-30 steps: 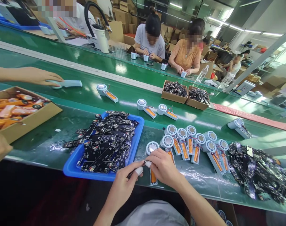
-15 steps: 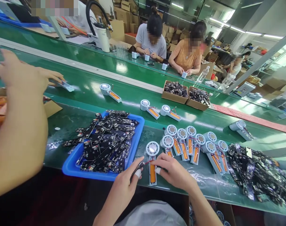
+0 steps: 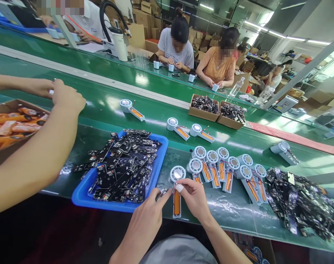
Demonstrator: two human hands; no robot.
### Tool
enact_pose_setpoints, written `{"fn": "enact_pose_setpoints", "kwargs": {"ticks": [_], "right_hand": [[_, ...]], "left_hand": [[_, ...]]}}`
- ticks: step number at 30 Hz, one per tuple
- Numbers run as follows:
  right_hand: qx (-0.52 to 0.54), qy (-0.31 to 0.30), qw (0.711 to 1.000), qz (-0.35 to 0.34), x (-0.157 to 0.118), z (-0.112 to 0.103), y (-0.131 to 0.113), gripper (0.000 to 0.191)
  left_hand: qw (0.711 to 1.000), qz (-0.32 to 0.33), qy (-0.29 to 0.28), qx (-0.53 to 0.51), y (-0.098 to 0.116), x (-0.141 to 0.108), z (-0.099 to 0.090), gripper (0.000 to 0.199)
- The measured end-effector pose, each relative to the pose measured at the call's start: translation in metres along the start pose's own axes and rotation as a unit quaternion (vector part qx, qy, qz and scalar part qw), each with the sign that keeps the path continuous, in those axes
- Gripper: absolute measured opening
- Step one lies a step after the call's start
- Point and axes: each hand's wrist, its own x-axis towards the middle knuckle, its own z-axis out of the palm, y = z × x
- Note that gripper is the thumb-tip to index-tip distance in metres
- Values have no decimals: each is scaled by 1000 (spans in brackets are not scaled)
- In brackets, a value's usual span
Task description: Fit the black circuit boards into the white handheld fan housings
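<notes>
A light blue fan unit (image 3: pixel 177 173) lies on the green bench, its round head away from me and an orange battery (image 3: pixel 177 205) in its handle. My left hand (image 3: pixel 149 212), left of the handle, pinches a small dark circuit board (image 3: pixel 162 193). The fingers of my right hand (image 3: pixel 193 198) are pressed together over the joint of head and handle; what they grip is too small to make out. Left of my hands a blue tray (image 3: pixel 159 172) holds many black circuit boards (image 3: pixel 120 165). Several similar fan units (image 3: pixel 233 163) lie to the right.
A co-worker's arms (image 3: pixel 54 135) reach across at left, over a carton of orange batteries (image 3: pixel 18 121). More fan units (image 3: pixel 172 123) lie on the green belt (image 3: pixel 147 106). Loose boards (image 3: pixel 301 201) are heaped at right. Two cartons (image 3: pixel 205 113) stand beyond, with people opposite.
My right hand has moved slightly up toward the fan head, and my left hand has turned a little. The co-worker's hands moved, and the fan units on the belt shifted right.
</notes>
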Motion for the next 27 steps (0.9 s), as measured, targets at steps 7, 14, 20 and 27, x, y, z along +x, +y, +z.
{"fn": "enact_pose_setpoints", "kwargs": {"ticks": [7, 14, 20, 27], "right_hand": [[-100, -21, 991, -82, -4, 3, -16, 17], [-120, -27, 992, -43, -3, 3, -19, 15], [-253, -30, 962, -95, -2, 2, -26, 16], [-465, -29, 849, -251, -5, 9, -24, 16]], "left_hand": [[970, -73, 89, -214, 2, 2, 10, 48], [930, -159, 74, -322, 8, 4, 2, 40], [950, -104, 131, -264, 8, 1, 4, 32], [968, 20, 218, -125, 9, -2, 15, 35]]}}
